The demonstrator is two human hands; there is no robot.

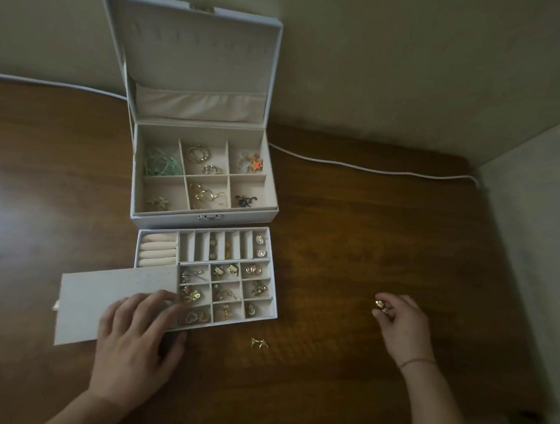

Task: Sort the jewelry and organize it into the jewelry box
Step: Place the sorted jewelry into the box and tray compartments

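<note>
A white jewelry box stands open on the wooden table, lid upright, its upper compartments holding green bands, gold rings and small charms. In front of it lies a divided tray with earrings in many small cells and a ring-roll section at its left. My left hand rests with relaxed fingers on the tray's near left corner, beside a flat white lid piece. To the right, my right hand pinches a small gold earring just above the table. A loose gold piece lies on the table below the tray.
A white cable runs along the table's back edge behind the box. The wall stands close behind, and a pale surface borders the table on the right. Bare wood lies between the tray and my right hand.
</note>
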